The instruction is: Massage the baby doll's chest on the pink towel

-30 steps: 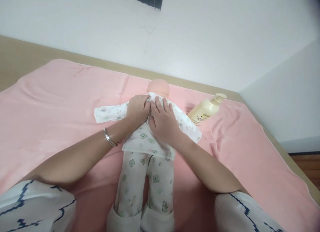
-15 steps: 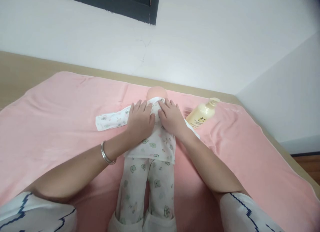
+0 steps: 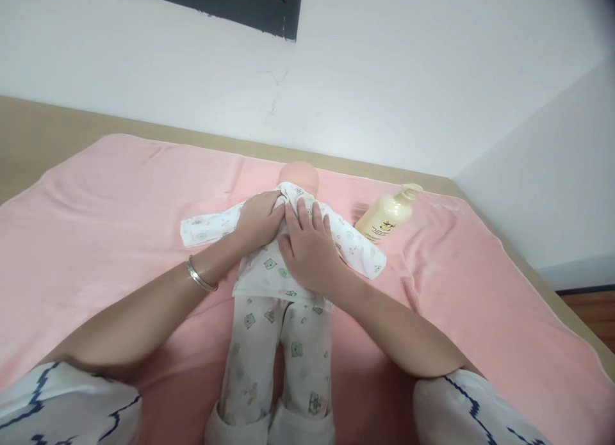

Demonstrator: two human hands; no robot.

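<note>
A baby doll (image 3: 298,175) lies on its back on a pink blanket (image 3: 96,227), head away from me. It wears a white printed top (image 3: 269,266) and matching trousers (image 3: 273,349). My left hand (image 3: 257,221), with a silver bangle on the wrist, has its fingers curled round the top's fabric at the doll's chest. My right hand (image 3: 307,250) lies flat on the chest beside it, fingers stretched out and touching the cloth. The doll's sleeves stick out to both sides.
A cream pump bottle (image 3: 389,213) lies on the blanket right of the doll. A tan bed edge (image 3: 48,128) runs along a white wall, with a corner at the right. Wooden floor (image 3: 590,310) shows at far right.
Both hands lay spread on the doll's upper chest half a second ago. Now the left has curled onto the fabric and the right has slid back down over the chest.
</note>
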